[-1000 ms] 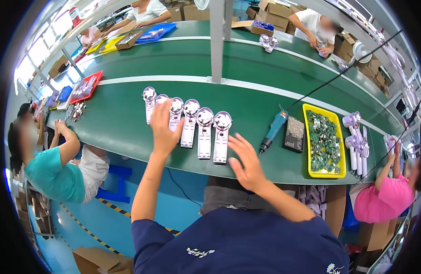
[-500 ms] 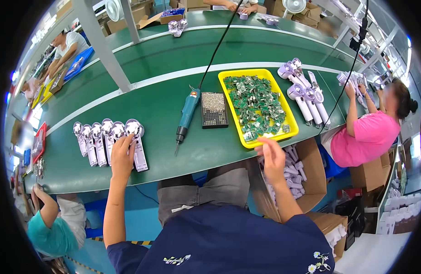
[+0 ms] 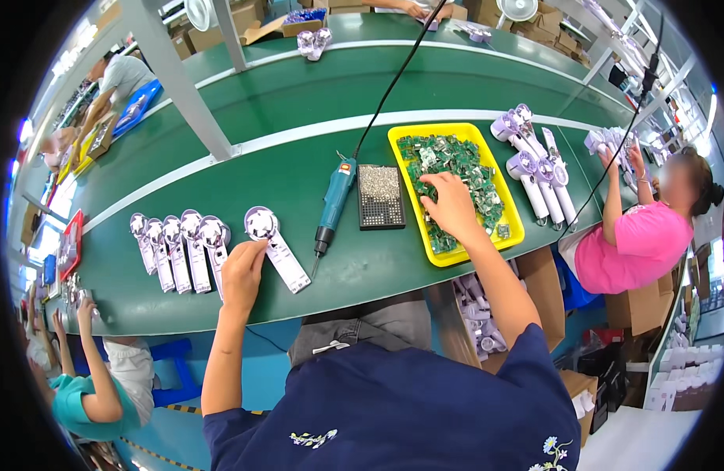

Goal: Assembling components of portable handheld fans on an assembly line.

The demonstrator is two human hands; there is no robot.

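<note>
My left hand [image 3: 243, 276] is closed, with thumb and fingertips pinched at the neck of a white handheld fan housing [image 3: 288, 263]. This housing lies on the green bench, apart from a row of several similar fan housings [image 3: 173, 255] with round lilac-edged heads. Over the yellow tray [image 3: 516, 235] my right hand [image 3: 455, 206] is lowered, thumb and fingers apart and curved. Small green circuit boards [image 3: 488, 184] are heaped in that tray, right beside my fingertips. I see nothing held in the right hand, though its palm side is partly hidden.
A teal electric screwdriver [image 3: 335, 200] with a hanging black cord lies beside a black screw tray [image 3: 381, 196]. Several assembled lilac fans [image 3: 539, 177] lie at the right. Below the bench edge stands a carton [image 3: 541, 294] of white parts. Co-workers sit on both sides.
My left hand has slid one fan housing rightward, away from the row. My right hand has moved from the tray's near edge up over the circuit boards.
</note>
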